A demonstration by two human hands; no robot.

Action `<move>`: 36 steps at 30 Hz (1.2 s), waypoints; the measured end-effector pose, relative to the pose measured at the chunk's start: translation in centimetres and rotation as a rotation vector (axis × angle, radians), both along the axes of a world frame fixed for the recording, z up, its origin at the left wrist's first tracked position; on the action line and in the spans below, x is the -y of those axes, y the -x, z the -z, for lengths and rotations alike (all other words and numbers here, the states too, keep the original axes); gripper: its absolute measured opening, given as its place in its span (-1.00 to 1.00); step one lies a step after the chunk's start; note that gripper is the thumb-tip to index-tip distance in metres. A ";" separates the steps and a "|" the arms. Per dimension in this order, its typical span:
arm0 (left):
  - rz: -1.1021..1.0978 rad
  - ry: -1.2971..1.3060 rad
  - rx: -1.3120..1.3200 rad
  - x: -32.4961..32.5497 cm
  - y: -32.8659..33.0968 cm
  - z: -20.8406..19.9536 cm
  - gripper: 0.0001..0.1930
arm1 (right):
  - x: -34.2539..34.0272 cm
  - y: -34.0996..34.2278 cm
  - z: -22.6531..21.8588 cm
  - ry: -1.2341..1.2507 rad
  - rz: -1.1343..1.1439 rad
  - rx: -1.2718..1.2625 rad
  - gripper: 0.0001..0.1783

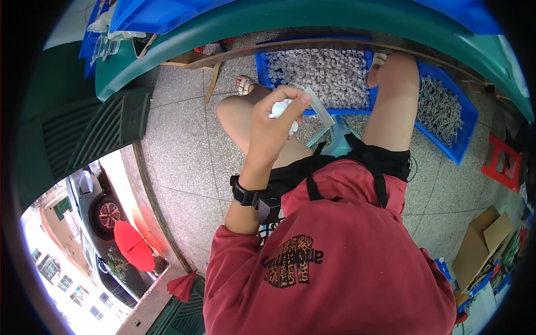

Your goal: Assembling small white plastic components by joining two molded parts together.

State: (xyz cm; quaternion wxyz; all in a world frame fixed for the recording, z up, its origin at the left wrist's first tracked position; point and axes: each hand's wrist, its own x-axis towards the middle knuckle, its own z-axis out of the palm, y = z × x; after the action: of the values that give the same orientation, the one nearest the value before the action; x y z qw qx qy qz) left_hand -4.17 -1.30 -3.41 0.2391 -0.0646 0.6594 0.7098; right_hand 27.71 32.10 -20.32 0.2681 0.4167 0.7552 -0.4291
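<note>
My left hand (277,120) is raised above my lap, its fingers curled round several small white pieces (282,108) that look smooth and rounded. Pinched at its fingertips is a small clear plastic bag (320,109), which slants down to the right. What the white pieces are cannot be made out. A black strap with a dark box (268,206) sits on that wrist. My right hand does not show. Just beyond the left hand, a blue bin (260,70) on the floor holds many small whitish parts.
Right of my leg, another blue bin (468,125) holds metal hook-like pieces. A green table edge (223,42) curves overhead. A pale teal plastic item (339,139) lies between my thighs. A red stool (501,163) and cardboard box (474,251) stand at the right.
</note>
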 end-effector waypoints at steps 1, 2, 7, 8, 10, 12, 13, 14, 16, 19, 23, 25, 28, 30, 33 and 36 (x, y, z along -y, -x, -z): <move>-0.007 0.005 0.001 0.1 -0.1 0.0 -0.86 | 0.9 2.4 -1.3 0.007 -0.020 0.012 -0.66; -0.016 0.008 0.000 0.2 -0.3 0.2 -0.86 | 1.6 4.6 -2.8 0.015 -0.040 0.024 -0.66; 0.074 -0.028 0.010 -1.2 -0.3 0.8 -0.87 | -3.9 -1.8 3.1 0.006 -0.046 0.055 -0.65; 0.083 -0.034 -0.001 -1.6 -0.3 0.6 -0.87 | -4.3 -1.7 3.4 0.004 -0.048 0.058 -0.65; 0.100 -0.074 0.044 -1.9 -0.6 -0.3 -0.89 | -5.0 -0.4 3.1 -0.002 -0.072 0.071 -0.65; 0.089 -0.101 0.028 -2.2 -1.4 -0.2 -0.89 | -3.8 11.4 -5.4 -0.215 -0.018 -0.476 -0.78; 0.099 -0.128 0.015 -2.6 -1.6 -0.3 -0.89 | -1.7 16.3 -10.2 -0.182 -0.054 -0.557 -0.80; 0.100 -0.143 0.005 -3.2 -1.6 -0.3 -0.89 | 0.5 19.6 -13.5 -0.038 -0.066 -0.657 -0.80; 0.174 -0.016 -0.093 -3.4 -2.2 -0.7 -0.87 | 4.9 23.5 -16.9 0.302 -0.150 -0.735 -0.81; 0.162 -0.007 -0.261 -3.7 -2.5 -0.4 -0.87 | 10.2 26.1 -19.2 0.606 -0.381 -0.685 -0.81; 0.127 -0.054 -0.189 -2.7 -3.2 -1.0 -0.85 | 12.4 26.9 -18.6 0.633 -0.512 -0.722 -0.82; 0.115 -0.089 -0.062 -2.3 -3.1 -0.4 -0.79 | 12.7 26.3 -18.3 0.653 -0.421 -0.775 -0.83; -0.005 -0.681 0.431 -1.9 -2.7 0.2 -0.66 | 13.1 26.1 -18.1 0.711 -0.284 -0.854 -0.84; -0.012 -0.709 0.609 -2.1 -2.3 0.1 -0.59 | 13.1 25.9 -17.8 0.738 -0.239 -0.879 -0.84; 0.040 -0.717 0.635 -2.3 -2.5 0.1 -0.65 | 13.4 25.6 -17.7 0.792 -0.227 -0.866 -0.85; 0.070 -0.723 0.557 -2.5 -3.0 1.1 -0.66 | 14.0 25.2 -18.4 0.895 -0.177 -0.876 -0.84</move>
State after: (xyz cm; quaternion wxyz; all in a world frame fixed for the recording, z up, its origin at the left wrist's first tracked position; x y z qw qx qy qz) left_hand -1.22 1.21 -4.46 0.4383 -0.1431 0.2818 0.8414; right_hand 2.54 18.06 -1.89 0.1171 -0.0142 0.5740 -0.8103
